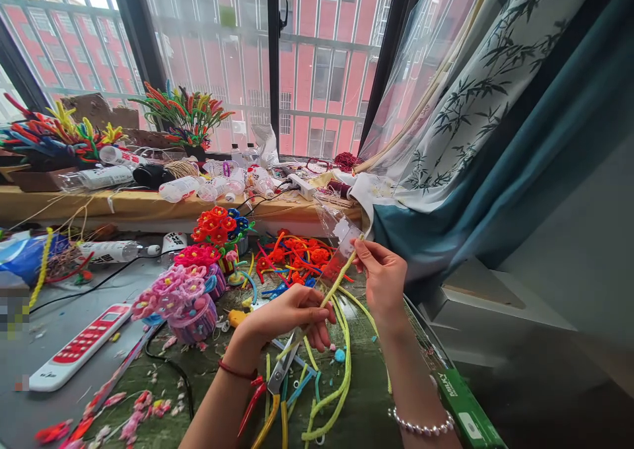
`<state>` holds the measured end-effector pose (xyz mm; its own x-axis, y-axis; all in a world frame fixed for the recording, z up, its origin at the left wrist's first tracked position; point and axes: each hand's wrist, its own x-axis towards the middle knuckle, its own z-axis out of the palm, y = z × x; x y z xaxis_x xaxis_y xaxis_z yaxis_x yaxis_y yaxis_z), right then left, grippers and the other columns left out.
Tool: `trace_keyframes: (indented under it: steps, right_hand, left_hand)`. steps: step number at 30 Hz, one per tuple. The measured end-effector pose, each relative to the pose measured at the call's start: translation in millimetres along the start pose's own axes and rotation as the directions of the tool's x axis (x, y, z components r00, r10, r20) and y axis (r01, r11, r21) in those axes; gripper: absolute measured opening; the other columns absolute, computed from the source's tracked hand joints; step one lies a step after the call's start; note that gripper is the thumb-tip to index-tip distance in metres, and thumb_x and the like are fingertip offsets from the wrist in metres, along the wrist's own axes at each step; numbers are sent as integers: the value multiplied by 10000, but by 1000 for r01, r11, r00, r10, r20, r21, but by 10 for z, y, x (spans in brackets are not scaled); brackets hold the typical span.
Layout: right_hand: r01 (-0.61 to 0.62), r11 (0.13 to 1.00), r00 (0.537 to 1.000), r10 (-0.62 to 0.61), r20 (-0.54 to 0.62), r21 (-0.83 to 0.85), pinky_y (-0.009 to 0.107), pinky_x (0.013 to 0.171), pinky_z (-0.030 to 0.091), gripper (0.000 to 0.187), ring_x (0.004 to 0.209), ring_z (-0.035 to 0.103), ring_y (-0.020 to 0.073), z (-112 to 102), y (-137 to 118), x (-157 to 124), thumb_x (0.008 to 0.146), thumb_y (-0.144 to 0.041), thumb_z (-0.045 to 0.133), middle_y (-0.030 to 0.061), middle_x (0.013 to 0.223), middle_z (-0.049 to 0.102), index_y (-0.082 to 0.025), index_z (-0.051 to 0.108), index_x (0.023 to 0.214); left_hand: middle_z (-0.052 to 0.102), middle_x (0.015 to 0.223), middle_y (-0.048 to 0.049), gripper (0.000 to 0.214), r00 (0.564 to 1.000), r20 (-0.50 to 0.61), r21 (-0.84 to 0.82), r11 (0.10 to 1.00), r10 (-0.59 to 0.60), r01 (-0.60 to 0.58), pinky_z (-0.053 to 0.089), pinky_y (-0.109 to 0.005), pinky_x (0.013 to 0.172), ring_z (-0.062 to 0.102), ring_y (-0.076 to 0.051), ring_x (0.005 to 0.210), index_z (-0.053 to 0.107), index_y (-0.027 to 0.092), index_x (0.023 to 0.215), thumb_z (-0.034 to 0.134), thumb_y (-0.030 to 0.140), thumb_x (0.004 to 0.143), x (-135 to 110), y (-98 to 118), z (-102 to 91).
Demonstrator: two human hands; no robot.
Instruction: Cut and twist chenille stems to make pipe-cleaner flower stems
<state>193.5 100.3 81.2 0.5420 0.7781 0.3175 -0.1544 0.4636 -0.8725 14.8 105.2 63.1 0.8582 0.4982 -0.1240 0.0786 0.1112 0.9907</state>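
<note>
Between both hands stretches a fuzzy yellow-green pipe cleaner (341, 276), slanting up to the right. My right hand (384, 277) pinches its upper end between thumb and fingertips. Lower down, my left hand (297, 311) is closed loosely around the same pipe cleaner, whose tail comes out below the palm. More yellow-green pipe cleaners (341, 383) curve across the green tabletop under the hands. Scissors (283, 368) with metal blades lie just below my left hand, beside short blue pipe cleaner pieces (302, 388). A small blue pompom (339, 355) rests nearby.
Pink pipe-cleaner flowers (178, 289) in a striped pot stand left of my hands, with red flower pieces (307, 254) behind. A white remote control (82, 350) lies at left. Plastic bottles (183, 188) line the windowsill; a green box (465, 406) sits at lower right.
</note>
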Motion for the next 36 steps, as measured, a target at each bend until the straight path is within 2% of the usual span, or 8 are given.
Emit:
trace_keyframes:
  steps: [5, 12, 16, 20, 26, 36]
  right_hand:
    - [-1, 999, 1000, 1, -5, 39, 256, 463, 340, 263, 492, 448, 114, -20, 1, 18, 605, -376, 811, -2, 529, 601, -145, 754, 718]
    - [5, 996, 999, 0, -53, 89, 248, 446, 333, 242, 489, 446, 105, -33, -25, 25, 586, -333, 828, 11, 561, 623, -137, 752, 706]
    - [10, 994, 999, -5, -49, 108, 244, 441, 322, 227, 487, 442, 101, -34, -28, 25, 597, -319, 825, 10, 556, 622, -137, 756, 712]
    - [13, 995, 998, -7, -58, 102, 250, 445, 326, 239, 485, 448, 106, -40, -17, 32, 598, -328, 821, 17, 552, 625, -131, 758, 717]
    - [23, 996, 996, -16, -85, 90, 252, 447, 328, 268, 476, 449, 105, -45, -17, 34, 594, -341, 818, 18, 546, 623, -121, 761, 737]
    - [29, 994, 993, -17, -114, 104, 253, 456, 331, 244, 484, 454, 106, -35, -19, 33, 580, -319, 827, 20, 566, 640, -130, 758, 717]
  left_hand:
    - [657, 614, -10, 366, 997, -37, 65, 996, 67, -65, 385, -190, 449, 524, -76, 439, 621, 140, 888, 623, 499, 819, 15, -25, -35]
    - [597, 605, 18, 382, 994, -45, 113, 989, 97, -91, 263, -208, 462, 369, -58, 466, 594, 129, 1055, 573, 461, 870, 11, -21, -17]
    - [587, 611, 19, 310, 993, -42, 59, 993, 110, -107, 256, -216, 479, 386, -65, 491, 580, 138, 976, 587, 429, 867, 0, -7, 12]
    - [618, 665, -3, 279, 993, -28, 31, 993, 113, -112, 308, -210, 508, 444, -65, 509, 578, 136, 931, 591, 407, 869, -9, -12, 3]
    - [660, 682, -20, 285, 999, -37, 25, 999, 39, -38, 397, -207, 521, 563, -92, 533, 562, 144, 860, 593, 428, 857, -7, -16, -3]
    - [673, 626, -19, 219, 997, -72, 30, 999, 40, -37, 383, -188, 455, 569, -93, 480, 581, 146, 777, 585, 355, 844, 5, 2, -13]
